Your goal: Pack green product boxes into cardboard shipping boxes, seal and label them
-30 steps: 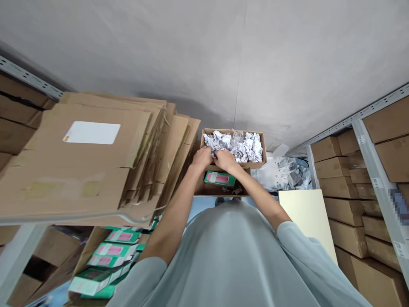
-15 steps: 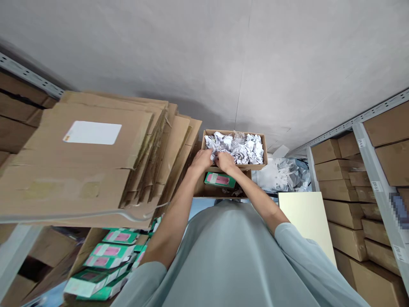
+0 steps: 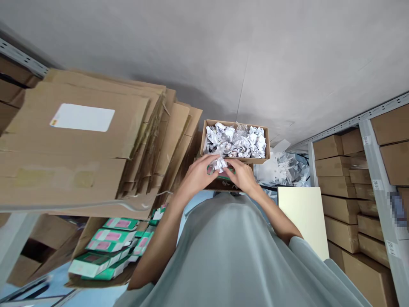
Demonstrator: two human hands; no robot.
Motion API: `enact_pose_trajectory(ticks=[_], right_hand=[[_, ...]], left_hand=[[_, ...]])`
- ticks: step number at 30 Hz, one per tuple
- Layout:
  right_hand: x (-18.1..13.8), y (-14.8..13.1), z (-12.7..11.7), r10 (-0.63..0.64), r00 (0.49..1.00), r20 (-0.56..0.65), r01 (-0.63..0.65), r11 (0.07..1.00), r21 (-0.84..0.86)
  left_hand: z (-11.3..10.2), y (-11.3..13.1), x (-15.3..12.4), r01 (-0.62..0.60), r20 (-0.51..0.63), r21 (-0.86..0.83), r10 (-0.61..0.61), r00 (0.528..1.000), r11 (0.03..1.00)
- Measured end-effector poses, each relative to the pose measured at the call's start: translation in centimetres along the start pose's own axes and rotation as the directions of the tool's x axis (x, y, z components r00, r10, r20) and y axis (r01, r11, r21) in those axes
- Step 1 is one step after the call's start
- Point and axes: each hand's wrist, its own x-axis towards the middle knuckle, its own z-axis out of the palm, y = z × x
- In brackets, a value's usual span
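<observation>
Between my two hands is a small wad of crumpled white paper, with what looks like a bit of clear plastic on it. My left hand grips it from the left with thumb and fingers. On the other side, my right hand pinches it with curved fingers. Just beyond them stands a cardboard box full of crumpled paper and some clear plastic. Below my hands sits a lower cardboard box, and a green and pink packet inside it is mostly hidden by my hands.
Flattened cartons are stacked on the left. Under them, an open carton holds several green and pink packets. Loose white paper lies to the right, near a pale yellow board. Shelves with cardboard boxes line the right side.
Both hands have come out of the paper-filled box toward my body, bringing a crumpled wad with them. They now cover much of the packet in the lower box. The view has shifted slightly.
</observation>
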Motion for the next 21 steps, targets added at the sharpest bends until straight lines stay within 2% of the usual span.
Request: enact_pose_trajectory(ticks=[5, 8, 12, 14, 18, 21], right_hand=[[-2.4, 1.4, 2.6, 0.041, 0.996, 0.079, -0.041, 0.999, -0.001], [-3.1, 1.8, 3.6, 0.037, 0.995, 0.097, -0.036, 0.999, -0.013], [-4.3, 1.5, 3.5, 0.0, 0.995, 0.098, -0.001, 1.0, 0.007], [-4.9, 1.2, 3.1, -0.005, 0.994, 0.105, 0.004, 1.0, 0.009], [-5.1, 1.0, 2.6, 0.076, 0.982, 0.171, -0.06, 0.994, -0.097], [-4.4, 1.2, 2.9, 0.176, 0.963, 0.206, -0.129, 0.966, -0.223]], left_hand=[[2.9, -0.4, -2.3, 0.046, 0.014, -0.008, -0.046, 0.999, 0.999], [3.7, -0.7, -3.2, 0.02, 0.012, -0.021, -0.02, 1.0, 1.0], [4.1, -0.8, -5.2, -0.051, -0.018, -0.081, 0.049, 0.999, 0.995], [4.4, -1.2, -6.1, -0.051, -0.04, -0.115, 0.046, 0.998, 0.992], [5.5, -3.2, -6.4, 0.051, -0.065, -0.149, -0.062, 0.996, 0.987], [6.4, -5.0, -5.4, 0.131, -0.031, -0.1, -0.135, 0.99, 0.986]])
